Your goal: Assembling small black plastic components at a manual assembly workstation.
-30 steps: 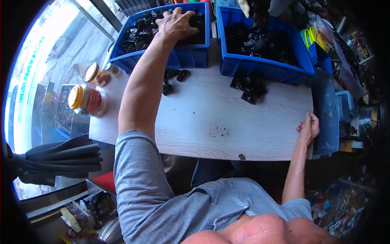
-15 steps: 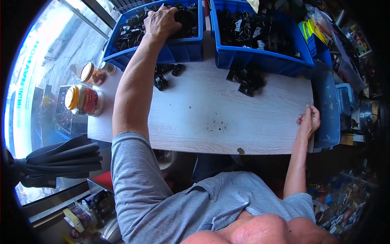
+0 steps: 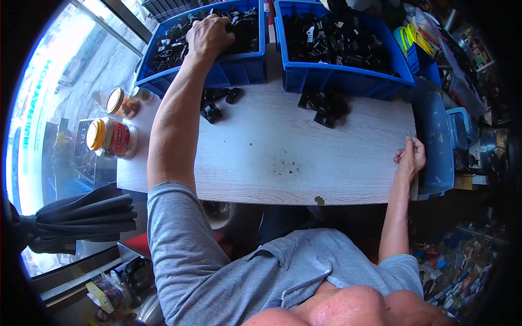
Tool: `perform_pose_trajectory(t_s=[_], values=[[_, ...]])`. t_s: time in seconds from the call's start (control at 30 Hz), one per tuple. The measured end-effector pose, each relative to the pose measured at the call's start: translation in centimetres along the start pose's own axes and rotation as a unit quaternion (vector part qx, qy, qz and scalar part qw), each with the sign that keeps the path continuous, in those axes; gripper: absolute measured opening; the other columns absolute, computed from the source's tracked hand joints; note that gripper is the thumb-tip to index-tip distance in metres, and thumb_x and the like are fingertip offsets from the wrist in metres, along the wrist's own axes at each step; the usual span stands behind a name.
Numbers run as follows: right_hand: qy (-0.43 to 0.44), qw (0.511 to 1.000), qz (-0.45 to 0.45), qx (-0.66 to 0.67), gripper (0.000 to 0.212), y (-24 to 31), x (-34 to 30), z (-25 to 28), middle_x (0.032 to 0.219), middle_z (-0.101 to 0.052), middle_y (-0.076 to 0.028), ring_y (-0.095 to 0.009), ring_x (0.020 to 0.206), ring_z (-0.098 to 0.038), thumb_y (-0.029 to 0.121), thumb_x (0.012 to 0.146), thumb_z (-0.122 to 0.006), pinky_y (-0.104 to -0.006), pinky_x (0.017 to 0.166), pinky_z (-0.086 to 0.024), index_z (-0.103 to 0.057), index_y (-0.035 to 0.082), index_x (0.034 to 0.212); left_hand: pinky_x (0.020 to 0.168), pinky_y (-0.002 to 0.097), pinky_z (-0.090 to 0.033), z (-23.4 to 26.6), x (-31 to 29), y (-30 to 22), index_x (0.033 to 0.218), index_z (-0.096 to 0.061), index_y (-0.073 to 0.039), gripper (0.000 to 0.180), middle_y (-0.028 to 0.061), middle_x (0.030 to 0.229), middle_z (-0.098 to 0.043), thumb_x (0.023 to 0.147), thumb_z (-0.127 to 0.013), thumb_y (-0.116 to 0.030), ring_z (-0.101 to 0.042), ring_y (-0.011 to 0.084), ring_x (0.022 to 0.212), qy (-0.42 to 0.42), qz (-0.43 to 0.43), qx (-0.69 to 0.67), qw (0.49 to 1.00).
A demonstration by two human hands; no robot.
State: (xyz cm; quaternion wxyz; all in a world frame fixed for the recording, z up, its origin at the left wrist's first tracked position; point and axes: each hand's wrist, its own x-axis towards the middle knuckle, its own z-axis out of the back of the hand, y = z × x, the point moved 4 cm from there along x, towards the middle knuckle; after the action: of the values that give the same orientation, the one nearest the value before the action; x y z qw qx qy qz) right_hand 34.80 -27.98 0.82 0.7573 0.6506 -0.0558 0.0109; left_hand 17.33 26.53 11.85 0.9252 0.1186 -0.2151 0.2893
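This looks like a small workshop. A left blue bin (image 3: 236, 71) and a right blue bin (image 3: 348, 81), both full of small black parts (image 3: 340, 46), stand on a worn wood-grain table (image 3: 234, 168), where more of them lie loose in front. Mixed clutter (image 3: 462, 266) crowds the right side, and a window (image 3: 35, 157) at the left faces paved ground (image 3: 95, 62).

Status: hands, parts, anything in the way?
Left hand at black parts in left blue bin, grip hidden. Right hand by right edge of table, grip unclear. Clutter: loose black parts before right blue bin.
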Motion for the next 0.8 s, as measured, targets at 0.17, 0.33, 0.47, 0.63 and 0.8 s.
perform_pose_trajectory(t_s=[0.17, 0.33, 0.47, 0.63, 0.8], values=[[-0.003, 1.000, 0.008, 0.004, 0.018, 0.2, 0.0, 0.3, 0.063, -0.051, 0.001, -0.007, 0.051, -0.051, 0.021, 0.096, -0.070, -0.0215, 0.043, -0.042, -0.063, 0.006, 0.103, 0.089, 0.0462, -0.058, 0.5, 0.0, 0.1, 0.113, -0.077, -0.021, 0.034, 0.0077, 0.111, -0.073, 0.084, -0.071, -0.038, -0.072, 0.0305, 0.100, -0.043, -0.001, -0.062, 0.997], [-0.002, 1.000, 0.004, -0.012, 0.018, -0.1, 0.0, 0.4, 0.064, -0.051, 0.001, -0.007, 0.051, -0.051, 0.021, 0.096, -0.069, -0.0212, 0.043, -0.041, -0.063, 0.006, 0.103, 0.090, 0.0459, -0.057, 1.0, -0.4, 0.3, 0.110, -0.078, -0.020, 0.034, 0.0083, 0.114, -0.073, 0.083, -0.068, -0.039, -0.072, 0.0307, 0.101, -0.089, 0.015, -0.107, 0.990], [-0.003, 1.000, 0.003, -0.013, 0.017, 0.2, -0.3, 0.2, 0.063, -0.051, 0.001, -0.006, 0.051, -0.050, 0.021, 0.096, -0.069, -0.0209, 0.044, -0.041, -0.063, 0.006, 0.102, 0.090, 0.0430, -0.057, 2.2, -1.0, 1.2, 0.109, -0.078, -0.018, 0.034, 0.0085, 0.116, -0.073, 0.084, -0.068, -0.038, -0.072, 0.0305, 0.101, -0.145, 0.033, -0.144, 0.978], [0.008, 1.000, -0.004, -0.008, 0.017, 0.2, -0.2, -0.2, 0.062, -0.051, 0.001, -0.006, 0.052, -0.051, 0.021, 0.096, -0.069, -0.0209, 0.044, -0.042, -0.064, 0.006, 0.102, 0.087, 0.0416, -0.058, 4.1, -2.8, 2.6, 0.104, -0.079, -0.015, 0.030, 0.0096, 0.115, -0.073, 0.083, -0.069, -0.035, -0.072, 0.0302, 0.098, -0.242, 0.050, -0.229, 0.942], [-0.012, 0.999, 0.010, -0.039, 0.020, -0.6, 0.5, 0.8, 0.059, -0.050, 0.001, -0.008, 0.052, -0.053, 0.020, 0.096, -0.069, -0.0215, 0.044, -0.044, -0.066, 0.004, 0.108, 0.075, 0.0387, -0.056, 10.1, -7.2, -0.5, 0.098, -0.071, -0.001, 0.018, 0.0167, 0.085, -0.071, 0.083, -0.070, -0.010, -0.072, 0.0309, 0.079, -0.360, 0.011, -0.348, 0.865]])
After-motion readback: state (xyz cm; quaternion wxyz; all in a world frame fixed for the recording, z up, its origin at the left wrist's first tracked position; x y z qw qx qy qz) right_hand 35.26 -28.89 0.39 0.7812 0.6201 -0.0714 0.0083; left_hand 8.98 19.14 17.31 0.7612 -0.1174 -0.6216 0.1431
